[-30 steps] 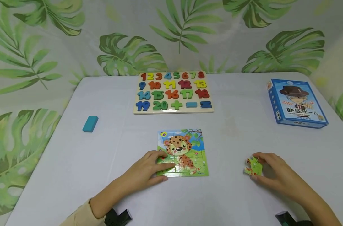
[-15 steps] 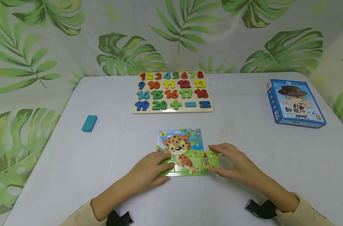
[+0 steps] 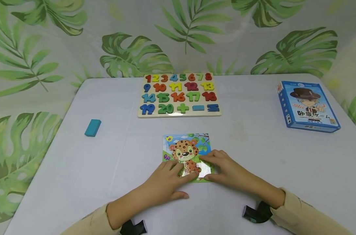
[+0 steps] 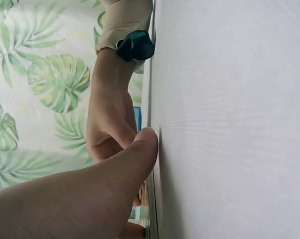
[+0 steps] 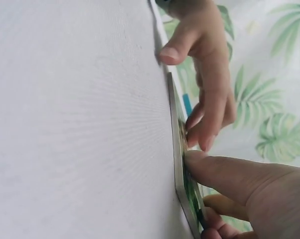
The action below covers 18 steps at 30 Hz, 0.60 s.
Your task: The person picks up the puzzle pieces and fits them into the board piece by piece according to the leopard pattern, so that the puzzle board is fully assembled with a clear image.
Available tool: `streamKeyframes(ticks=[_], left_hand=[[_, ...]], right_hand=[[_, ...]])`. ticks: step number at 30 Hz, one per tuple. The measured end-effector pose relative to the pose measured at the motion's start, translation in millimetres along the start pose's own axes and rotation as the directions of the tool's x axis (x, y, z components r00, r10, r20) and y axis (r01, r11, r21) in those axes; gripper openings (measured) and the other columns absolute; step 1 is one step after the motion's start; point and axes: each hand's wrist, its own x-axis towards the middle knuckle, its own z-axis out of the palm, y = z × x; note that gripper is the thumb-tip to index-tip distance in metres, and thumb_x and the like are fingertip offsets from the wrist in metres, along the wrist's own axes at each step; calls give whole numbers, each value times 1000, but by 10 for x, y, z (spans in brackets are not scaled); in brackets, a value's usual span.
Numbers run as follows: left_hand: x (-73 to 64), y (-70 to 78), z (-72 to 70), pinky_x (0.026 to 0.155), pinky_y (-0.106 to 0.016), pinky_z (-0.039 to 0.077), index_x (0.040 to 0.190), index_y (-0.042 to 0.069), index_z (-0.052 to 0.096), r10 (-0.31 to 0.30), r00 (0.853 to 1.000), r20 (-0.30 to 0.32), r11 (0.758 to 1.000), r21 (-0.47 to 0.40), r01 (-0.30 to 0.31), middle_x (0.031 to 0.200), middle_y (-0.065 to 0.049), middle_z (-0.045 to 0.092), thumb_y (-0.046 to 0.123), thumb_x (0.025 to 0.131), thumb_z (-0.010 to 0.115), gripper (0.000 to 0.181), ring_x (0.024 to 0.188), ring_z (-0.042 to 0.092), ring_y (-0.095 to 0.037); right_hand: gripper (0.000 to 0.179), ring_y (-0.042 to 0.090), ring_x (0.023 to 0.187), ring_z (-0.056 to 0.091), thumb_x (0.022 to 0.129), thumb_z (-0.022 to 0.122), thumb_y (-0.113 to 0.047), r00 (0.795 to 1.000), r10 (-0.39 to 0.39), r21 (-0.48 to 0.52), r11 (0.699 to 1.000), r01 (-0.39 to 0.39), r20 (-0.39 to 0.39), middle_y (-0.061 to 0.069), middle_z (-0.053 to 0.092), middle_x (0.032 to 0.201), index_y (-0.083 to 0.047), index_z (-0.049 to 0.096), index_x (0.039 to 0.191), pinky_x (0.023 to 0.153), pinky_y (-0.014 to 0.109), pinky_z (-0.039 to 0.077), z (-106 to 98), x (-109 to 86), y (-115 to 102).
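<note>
A square jigsaw puzzle (image 3: pixel 202 139) with a cartoon leopard lies on the white cloth, its lower part partly hidden by both hands. My right hand (image 3: pixel 228 168) holds a puzzle piece (image 3: pixel 205 169) by its edges between thumb and fingers, over the lower right of the picture; glare whitens its surface. In the right wrist view, the right thumb (image 5: pixel 202 164) is right at the puzzle's top face. My left hand (image 3: pixel 166 181) has its fingers over the lower middle of the puzzle, fingertips close to the held piece, and its thumb (image 4: pixel 147 137) is beyond the front edge.
Behind the puzzle lies a wooden number board (image 3: pixel 179 114) with coloured numerals. A blue game box (image 3: pixel 310 106) stands at the back right, and a teal block (image 3: pixel 93 127) lies at the left. A leaf-print cloth (image 3: pixel 239 49) hangs behind the table.
My right hand has moved left with the puzzle piece, from the bare cloth onto the puzzle's lower right. My left hand has shifted right across the puzzle towards it.
</note>
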Motion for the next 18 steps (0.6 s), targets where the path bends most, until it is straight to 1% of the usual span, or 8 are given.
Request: streamKeyframes(ticks=[2, 5, 8, 11, 13, 14, 16, 18], left_hand=[[18, 37, -1, 85, -40, 39, 134, 34, 43, 4, 1000, 4, 998, 58, -4, 103, -6, 47, 64, 78, 47, 63, 101, 43, -27], [38, 74, -12, 85, -41, 39, 131, 36, 46, 1, 1000, -3, 994, 112, -1, 99, -7, 47, 66, 78, 46, 61, 97, 46, -28], [47, 85, -29, 82, -40, 40, 129, 36, 49, -9, 1000, -11, 992, 124, 10, 98, -7, 48, 65, 78, 47, 59, 93, 47, -27], [44, 77, -38, 80, -39, 41, 129, 36, 49, -11, 1000, -7, 993, 118, 12, 97, -7, 48, 64, 79, 47, 58, 91, 47, -26], [26, 50, -40, 82, -39, 41, 130, 35, 47, -11, 1000, 9, 996, 94, 10, 101, -7, 48, 63, 79, 47, 58, 94, 47, -25], [11, 28, -41, 84, -40, 40, 131, 34, 46, -12, 1000, 19, 997, 71, 11, 105, -7, 47, 62, 80, 47, 58, 97, 46, -25], [-32, -40, -49, 90, -41, 38, 135, 32, 42, -15, 999, 32, 999, 33, 14, 116, -9, 46, 61, 81, 47, 61, 105, 45, -25], [-95, -137, -73, 94, -43, 33, 137, 28, 39, -34, 999, 31, 999, -11, 35, 128, -10, 42, 60, 81, 48, 65, 114, 41, -27]], right_hand=[[56, 15, 96, 41, 72, 76, -21, 1000, 14, 2, 1000, -14, 8, -4, 50, 103, -6, 56, 122, 79, 32, 41, -2, 15, -14], [56, 14, 88, 38, 71, 76, -28, 1000, 14, -59, 998, -13, 5, -7, 45, 96, -8, 59, 121, 75, 31, 36, -2, 26, -27], [58, 14, 84, 35, 72, 72, -40, 1000, -6, -154, 988, 8, 12, -7, 41, 94, -13, 58, 122, 73, 31, 30, -1, 19, -28], [63, 15, 89, 37, 76, 65, -50, 999, -10, -209, 978, 20, 48, -4, 42, 102, -18, 52, 128, 77, 34, 31, -6, -9, -18], [64, 18, 99, 39, 79, 60, -51, 997, 6, -179, 984, 7, 75, 0, 42, 113, -18, 47, 133, 83, 39, 33, -24, -39, -4], [65, 19, 105, 38, 80, 59, -50, 996, 26, -139, 990, -14, 85, 2, 41, 119, -19, 44, 135, 86, 41, 33, -43, -61, 3], [65, 24, 118, 33, 83, 57, -48, 992, 75, -65, 995, -69, 98, 5, 35, 132, -21, 37, 139, 92, 48, 33, -107, -116, 19], [66, 28, 125, 26, 85, 57, -45, 989, 117, -23, 993, -116, 88, 6, 26, 140, -22, 31, 141, 92, 55, 32, -204, -176, 41]])
